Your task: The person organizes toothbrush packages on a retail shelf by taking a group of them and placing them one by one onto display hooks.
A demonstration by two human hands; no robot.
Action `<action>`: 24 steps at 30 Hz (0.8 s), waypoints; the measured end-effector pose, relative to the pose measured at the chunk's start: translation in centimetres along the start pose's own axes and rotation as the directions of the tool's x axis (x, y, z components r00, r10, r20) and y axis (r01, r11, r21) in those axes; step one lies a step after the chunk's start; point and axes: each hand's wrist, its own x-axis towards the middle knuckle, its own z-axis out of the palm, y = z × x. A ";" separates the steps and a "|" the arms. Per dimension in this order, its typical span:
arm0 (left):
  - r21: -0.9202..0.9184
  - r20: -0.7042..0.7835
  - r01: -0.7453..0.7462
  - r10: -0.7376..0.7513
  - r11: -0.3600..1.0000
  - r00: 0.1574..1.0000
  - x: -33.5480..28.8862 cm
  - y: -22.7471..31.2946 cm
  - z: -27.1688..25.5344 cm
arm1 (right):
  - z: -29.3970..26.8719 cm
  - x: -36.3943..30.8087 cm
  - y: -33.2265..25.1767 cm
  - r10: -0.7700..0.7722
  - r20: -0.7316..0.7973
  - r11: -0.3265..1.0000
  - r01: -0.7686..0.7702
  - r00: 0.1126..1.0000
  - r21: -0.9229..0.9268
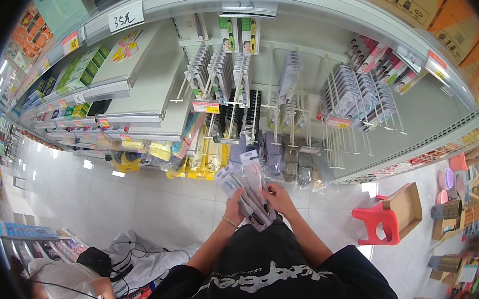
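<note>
The person's left hand (235,206) is in the middle of the frame, a bit below the center. Its fingers are closed around a bunch of flat packs (237,190). The packs are pale and gray, and they fan out and tilt to the upper left. The right hand (278,199) is just beside them, on their right side. It pinches the edge of a tall pack (253,170), which leans over the bunch. A thin bracelet (230,223) goes around the left wrist. The person wears a black shirt (301,286) with white marks on it.

Above the hands, a big white rack fills the top middle of the frame. Long white hooks (365,140) stick out of it. Rows of thin packs hang on the left (219,75) and more rows hang on the right (348,92). Lower down hang yellow bags (204,159) and purple-gray bags (273,155). Green boxes (83,68) stand on a shelf at the upper left.

At the right, a red stool (378,223) is on the floor, with an open brown box (408,207) against it. At the lower left is another person (63,279) in a white top, near a crumpled white sheet (129,242) with black cords (138,250).
</note>
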 end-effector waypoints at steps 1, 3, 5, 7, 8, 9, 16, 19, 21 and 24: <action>-0.035 0.004 0.008 -0.008 0.999 1.000 0.2 -0.1 -0.8 | -0.4 0.1 0.1 -0.011 -0.027 0.999 0.012 1.000 0.048; -0.107 0.013 0.024 -0.023 0.994 1.000 0.8 -0.6 -2.9 | -1.9 0.6 -0.4 0.011 -0.115 1.000 -0.009 0.993 0.013; -0.181 -0.018 -0.007 0.004 0.983 1.000 -0.6 -0.1 -2.5 | -3.8 2.1 -0.7 -0.091 -0.274 0.995 0.074 0.957 -0.074; -0.210 -0.023 -0.023 0.018 0.977 1.000 -1.4 0.1 -3.6 | -5.6 3.8 -2.7 -0.179 -0.396 0.976 0.113 0.901 -0.184; -0.192 -0.029 -0.032 0.027 0.981 0.999 -1.7 0.1 -3.7 | -6.5 4.9 -3.7 -0.205 -0.409 0.975 0.147 0.889 -0.169; -0.172 -0.033 -0.039 0.033 0.984 0.999 -2.2 0.3 -3.6 | -7.4 5.9 -4.6 -0.230 -0.425 0.972 0.180 0.875 -0.155; -0.185 0.051 0.060 -0.051 0.981 0.997 -3.1 0.5 -4.1 | -10.7 12.1 -8.0 -0.319 -0.504 0.943 0.213 0.803 -0.258; -0.159 0.052 0.034 -0.026 0.987 0.998 -3.0 0.5 -4.1 | -10.7 12.7 -8.3 -0.316 -0.509 0.945 0.221 0.800 -0.240; -0.157 0.040 0.039 -0.033 0.987 0.999 -3.0 0.4 -3.9 | -11.0 13.0 -7.7 -0.335 -0.543 0.942 0.256 0.770 -0.218; -0.165 0.044 0.059 -0.053 0.984 0.998 -2.7 0.3 -3.7 | -11.3 13.5 -6.8 -0.334 -0.606 0.942 0.286 0.722 -0.178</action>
